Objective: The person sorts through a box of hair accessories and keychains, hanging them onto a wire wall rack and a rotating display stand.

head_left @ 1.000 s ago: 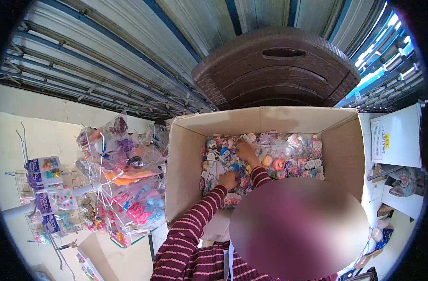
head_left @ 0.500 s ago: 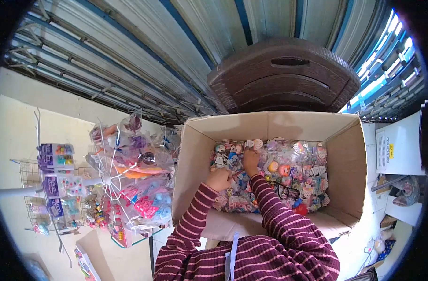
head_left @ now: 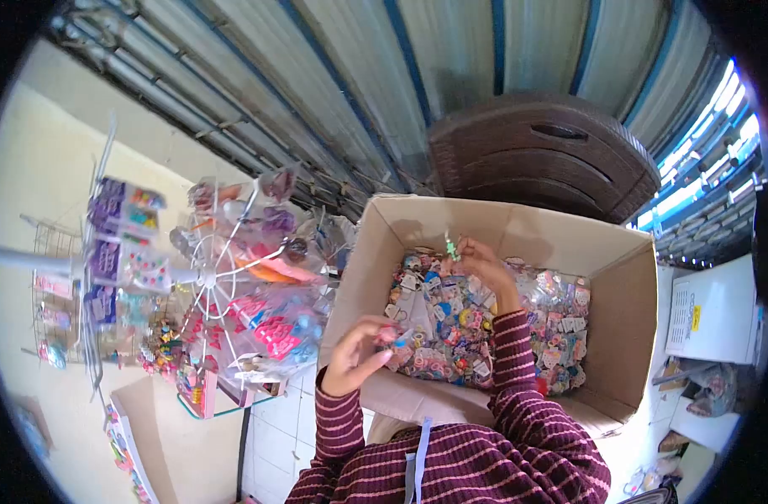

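A big cardboard box stands open in front of me, filled with several small colourful packaged trinkets. My left hand is raised above the box's near left corner and pinches a small pink and blue item in its fingers. My right hand is lifted over the far side of the pile and holds a small green and white trinket at its fingertips. Both arms wear maroon striped sleeves.
A white wire display rack hung with bagged toys stands left of the box. Purple packs hang on a grid further left. A dark brown plastic chair sits behind the box against a corrugated shutter. A white cabinet stands at right.
Both hands have come up out of the pile, each with a small item. The left hand has drawn back toward me and to the left. The camera view has swung to the left.
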